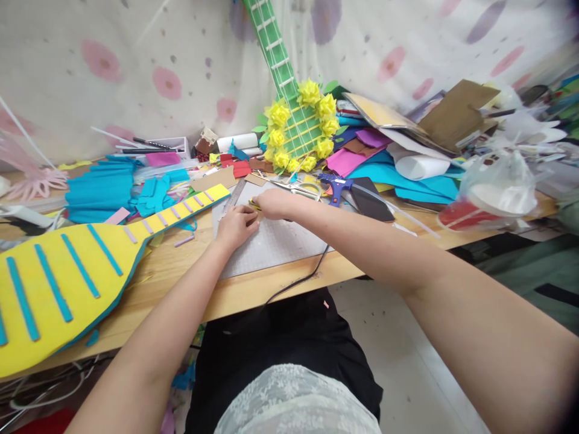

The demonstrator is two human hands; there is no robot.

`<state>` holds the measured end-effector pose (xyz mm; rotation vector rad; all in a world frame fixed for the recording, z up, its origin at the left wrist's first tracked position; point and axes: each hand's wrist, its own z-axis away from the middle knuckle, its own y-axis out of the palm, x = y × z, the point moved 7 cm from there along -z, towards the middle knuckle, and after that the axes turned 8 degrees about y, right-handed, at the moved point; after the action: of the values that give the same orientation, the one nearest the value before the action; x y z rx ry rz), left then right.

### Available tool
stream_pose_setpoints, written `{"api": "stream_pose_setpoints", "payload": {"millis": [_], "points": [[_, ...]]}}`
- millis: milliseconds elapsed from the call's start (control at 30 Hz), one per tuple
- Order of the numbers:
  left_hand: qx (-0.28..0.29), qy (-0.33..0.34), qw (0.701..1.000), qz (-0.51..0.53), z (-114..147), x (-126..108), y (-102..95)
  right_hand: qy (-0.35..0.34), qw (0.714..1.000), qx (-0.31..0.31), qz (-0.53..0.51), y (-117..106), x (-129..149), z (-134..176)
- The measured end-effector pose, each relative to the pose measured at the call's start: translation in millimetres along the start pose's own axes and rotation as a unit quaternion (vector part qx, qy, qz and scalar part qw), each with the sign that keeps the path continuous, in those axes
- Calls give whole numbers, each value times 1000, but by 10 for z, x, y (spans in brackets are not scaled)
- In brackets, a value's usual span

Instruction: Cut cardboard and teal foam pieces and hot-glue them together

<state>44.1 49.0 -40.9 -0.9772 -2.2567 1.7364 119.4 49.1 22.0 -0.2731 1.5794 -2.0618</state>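
Hands, two, near each other over a grey cutting mat (pixel 275 250) on the wooden tabletop (pixel 158 268). Right hand (pixel 271 204): fingers closed round a small yellow tool (pixel 255 204), mostly hidden. Left hand (pixel 238 226): fingers bent, laid low on the mat; whether it pinches anything, cannot tell. Ruler (pixel 236 194), just beyond the left hand. Scissors (pixel 310 191), just beyond the right hand; purple glue gun (pixel 335 189), to its right. Yellow guitar-shaped piece (pixel 102 271), blue-striped, left of the left hand. Green guitar shape (pixel 299 129), flower-trimmed, upright beyond both hands.
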Motion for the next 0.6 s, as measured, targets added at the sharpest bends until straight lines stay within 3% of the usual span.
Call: {"api": "stream_pose_setpoints", "payload": {"millis": [233, 600], "points": [[4, -10, 1000, -8, 5, -23, -19, -16, 1000, 15, 18, 37, -30, 12], [16, -13, 999, -28, -9, -13, -3, 12, 999, 33, 9, 83, -90, 255]]}}
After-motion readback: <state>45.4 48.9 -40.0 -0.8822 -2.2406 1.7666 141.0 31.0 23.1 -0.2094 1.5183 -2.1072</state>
